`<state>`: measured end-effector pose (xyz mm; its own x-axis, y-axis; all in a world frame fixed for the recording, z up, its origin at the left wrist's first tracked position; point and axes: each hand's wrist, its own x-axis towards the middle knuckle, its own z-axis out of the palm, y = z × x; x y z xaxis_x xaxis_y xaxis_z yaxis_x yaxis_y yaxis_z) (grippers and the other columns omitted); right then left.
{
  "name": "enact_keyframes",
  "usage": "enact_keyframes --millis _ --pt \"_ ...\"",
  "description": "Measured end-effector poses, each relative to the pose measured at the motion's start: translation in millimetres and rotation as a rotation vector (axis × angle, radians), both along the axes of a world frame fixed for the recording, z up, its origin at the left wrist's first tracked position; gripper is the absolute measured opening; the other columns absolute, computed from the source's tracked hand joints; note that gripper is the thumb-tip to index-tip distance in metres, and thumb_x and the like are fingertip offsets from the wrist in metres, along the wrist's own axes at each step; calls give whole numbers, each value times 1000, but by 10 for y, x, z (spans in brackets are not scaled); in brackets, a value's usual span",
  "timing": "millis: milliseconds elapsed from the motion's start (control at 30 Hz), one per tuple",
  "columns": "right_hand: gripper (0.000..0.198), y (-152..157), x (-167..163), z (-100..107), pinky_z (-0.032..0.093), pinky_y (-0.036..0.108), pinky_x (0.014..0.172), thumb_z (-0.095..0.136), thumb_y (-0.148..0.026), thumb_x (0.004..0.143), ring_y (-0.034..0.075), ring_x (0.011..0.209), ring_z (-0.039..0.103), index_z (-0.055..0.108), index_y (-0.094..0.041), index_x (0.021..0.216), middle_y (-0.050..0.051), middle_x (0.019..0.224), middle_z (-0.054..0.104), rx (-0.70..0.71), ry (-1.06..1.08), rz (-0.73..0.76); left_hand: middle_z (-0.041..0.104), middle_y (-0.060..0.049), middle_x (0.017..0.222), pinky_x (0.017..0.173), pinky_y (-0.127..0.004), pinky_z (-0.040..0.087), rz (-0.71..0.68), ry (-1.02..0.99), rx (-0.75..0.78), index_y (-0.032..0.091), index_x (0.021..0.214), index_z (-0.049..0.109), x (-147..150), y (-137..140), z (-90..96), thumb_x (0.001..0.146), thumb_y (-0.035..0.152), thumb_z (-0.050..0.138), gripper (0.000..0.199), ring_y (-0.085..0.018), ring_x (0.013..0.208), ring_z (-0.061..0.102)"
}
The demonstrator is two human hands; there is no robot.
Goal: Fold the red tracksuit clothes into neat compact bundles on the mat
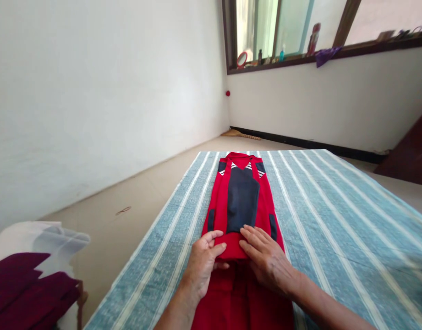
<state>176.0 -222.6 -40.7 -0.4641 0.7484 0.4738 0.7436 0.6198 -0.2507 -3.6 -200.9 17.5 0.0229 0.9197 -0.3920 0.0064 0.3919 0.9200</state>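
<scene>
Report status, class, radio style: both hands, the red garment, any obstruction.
Left hand at red-and-navy garment, thumb above folded edge, finger below. Right hand laying fingers on top. Garment partly folded, on striped cloth. No obstruction seen between hands.

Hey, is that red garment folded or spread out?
Folded, at least partly: the red garment lies in a narrow strip, with layers overlapping near the left hand and right hand.

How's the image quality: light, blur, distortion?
Head view: window panes pale, washed out; same view: red garment, left hand and right hand reasonably clear; same view: striped sheet smeared at lower right, looks wide-angle stretched.
</scene>
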Motion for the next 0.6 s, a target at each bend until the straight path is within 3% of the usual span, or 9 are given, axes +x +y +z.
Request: enact_keyframes --millis 167,233,300,467,600 --pt "43 -11 -5 -24 34 47 108 43 -7 81 26 130 43 59 -19 119 11 134 54 -107 -49 58 69 -5 81 74 -28 50 -193 573 304 16 101 64 -128 39 -181 71 13 58 30 -21 85 66" --pt "44 -14 -14 -22 33 46 108 43 -7 80 25 129 44 59 -20 119 10 135 53 -151 -40 67 68 -6 79 76 -32 49 -259 822 389 15 102 65 -172 71 -194 75 17 56 29 -22 81 66" --pt "48 -8 -13 -2 32 44 109 43 -6 76 24 129 43 59 -21 119 9 136 53 -185 -7 80 68 -10 86 77 -34 49 -241 993 461 13 107 63 -179 120 -164 80 22 53 30 -24 82 66" --pt "52 187 44 64 36 41 107 43 -4 68 21 126 47 62 -23 113 6 133 55 -188 94 81 62 -16 117 97 -35 44 -247 1158 673 13 112 62 40 332 -93 87 24 44 32 -25 112 58" --pt "43 682 101 128 41 40 103 40 -7 78 22 123 51 64 -19 112 10 129 59 -105 152 -106 40 -19 145 111 -45 29 -403 1233 649 9 130 52 349 488 -130 87 25 44 46 -29 136 34"
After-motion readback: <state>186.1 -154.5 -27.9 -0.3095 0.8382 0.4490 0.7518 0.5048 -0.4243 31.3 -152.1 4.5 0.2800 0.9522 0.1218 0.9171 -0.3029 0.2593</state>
